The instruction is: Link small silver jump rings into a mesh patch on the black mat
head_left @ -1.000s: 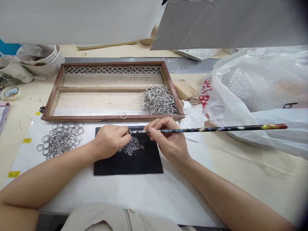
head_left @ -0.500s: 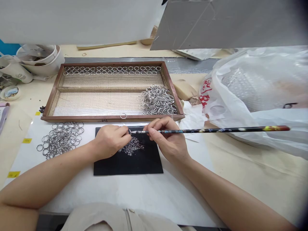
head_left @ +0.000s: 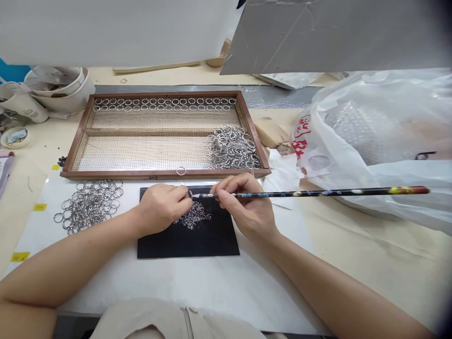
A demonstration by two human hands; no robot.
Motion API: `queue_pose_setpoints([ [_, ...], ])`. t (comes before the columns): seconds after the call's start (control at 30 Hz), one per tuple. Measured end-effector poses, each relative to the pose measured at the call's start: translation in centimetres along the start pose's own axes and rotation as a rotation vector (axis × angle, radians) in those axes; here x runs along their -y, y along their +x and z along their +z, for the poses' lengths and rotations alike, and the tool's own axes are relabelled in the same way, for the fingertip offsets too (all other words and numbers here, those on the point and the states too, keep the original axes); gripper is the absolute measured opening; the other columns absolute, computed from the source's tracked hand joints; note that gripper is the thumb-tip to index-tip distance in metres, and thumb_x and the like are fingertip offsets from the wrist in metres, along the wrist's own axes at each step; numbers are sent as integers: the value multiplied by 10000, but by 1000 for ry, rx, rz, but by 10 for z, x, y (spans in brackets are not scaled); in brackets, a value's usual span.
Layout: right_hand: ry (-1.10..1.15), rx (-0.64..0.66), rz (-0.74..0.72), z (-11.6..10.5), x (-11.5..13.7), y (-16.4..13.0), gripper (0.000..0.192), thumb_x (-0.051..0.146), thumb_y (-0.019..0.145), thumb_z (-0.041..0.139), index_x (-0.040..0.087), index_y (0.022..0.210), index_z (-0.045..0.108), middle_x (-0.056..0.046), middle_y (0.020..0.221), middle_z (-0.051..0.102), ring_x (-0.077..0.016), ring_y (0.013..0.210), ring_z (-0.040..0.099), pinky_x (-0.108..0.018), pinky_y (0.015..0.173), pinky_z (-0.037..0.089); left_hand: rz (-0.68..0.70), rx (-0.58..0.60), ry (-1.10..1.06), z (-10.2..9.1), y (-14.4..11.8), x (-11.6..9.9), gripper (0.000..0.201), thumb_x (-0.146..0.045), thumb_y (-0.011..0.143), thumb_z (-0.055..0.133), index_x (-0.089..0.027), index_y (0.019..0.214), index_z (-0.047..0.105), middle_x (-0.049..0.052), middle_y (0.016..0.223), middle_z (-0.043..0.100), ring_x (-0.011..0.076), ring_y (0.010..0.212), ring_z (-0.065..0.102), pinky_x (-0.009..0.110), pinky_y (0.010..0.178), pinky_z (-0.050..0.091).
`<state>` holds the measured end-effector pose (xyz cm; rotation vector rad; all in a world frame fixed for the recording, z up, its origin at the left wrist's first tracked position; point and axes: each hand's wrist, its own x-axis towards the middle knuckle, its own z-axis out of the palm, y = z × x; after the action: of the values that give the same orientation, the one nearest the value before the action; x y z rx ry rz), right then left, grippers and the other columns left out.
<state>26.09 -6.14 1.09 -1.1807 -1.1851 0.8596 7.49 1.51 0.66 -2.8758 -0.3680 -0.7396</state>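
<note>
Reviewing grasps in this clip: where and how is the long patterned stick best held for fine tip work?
Pinch the stick near its pointed left end, from above, as the right hand does; the long shaft lies almost level, trailing right, so a grip there probably steadies the tip.

stick: black, dotted with small coloured motifs, red and yellow towards its far end
mat: plain black
small pieces on the mat: glittering silver
rings left of the mat: shiny silver
tray beyond the mat: dark brown frame, tan wire mesh
bag right of the tray: translucent white, red print
sheet under the mat: white
</note>
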Motion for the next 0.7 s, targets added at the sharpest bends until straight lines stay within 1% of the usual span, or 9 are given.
queue_pose_setpoints([
  [0.2, -20, 11, -6, 0, 0, 0, 165, 200, 827, 585, 226, 717, 466, 30, 680, 538, -132, 668, 557, -301, 576, 417, 5, -9, 5, 1, 0, -1, 223, -71, 867, 416, -155, 713, 553, 3, 674, 602, 101, 521, 494, 259, 443, 339],
  [0.37, -34, -15, 0, 0, 0, 0, 167, 210, 822, 588, 226, 712, 463, 28, 686, 551, -134, 670, 562, -300, 578, 429, 8, -11, 6, 0, 0, 0, 233, -63, 868, 415, -156, 705, 553, 5, 672, 608, 106, 518, 491, 262, 440, 331],
  [0.47, -27, -35, 22, -1, -2, 0, 168, 226, 820, 596, 226, 712, 468, 25, 689, 557, -136, 671, 563, -299, 577, 431, 10, -11, 2, 0, 0, 0, 236, -62, 867, 417, -155, 699, 554, 8, 683, 618, 110, 520, 492, 264, 442, 330],
  [0.57, 25, -49, 49, -2, -6, 0, 172, 241, 820, 613, 225, 721, 473, 30, 689, 562, -123, 638, 549, -286, 559, 425, 6, -8, 2, 0, 0, 0, 224, -66, 870, 427, -153, 708, 554, 7, 694, 623, 105, 520, 491, 256, 450, 332],
  [0.7, 99, -56, 137, -4, -10, 1, 184, 277, 824, 624, 225, 727, 476, 39, 684, 577, -97, 561, 532, -260, 505, 414, 4, 3, 8, -1, 0, 0, 236, -62, 880, 406, -154, 723, 558, 8, 697, 620, 100, 523, 489, 248, 454, 340],
])
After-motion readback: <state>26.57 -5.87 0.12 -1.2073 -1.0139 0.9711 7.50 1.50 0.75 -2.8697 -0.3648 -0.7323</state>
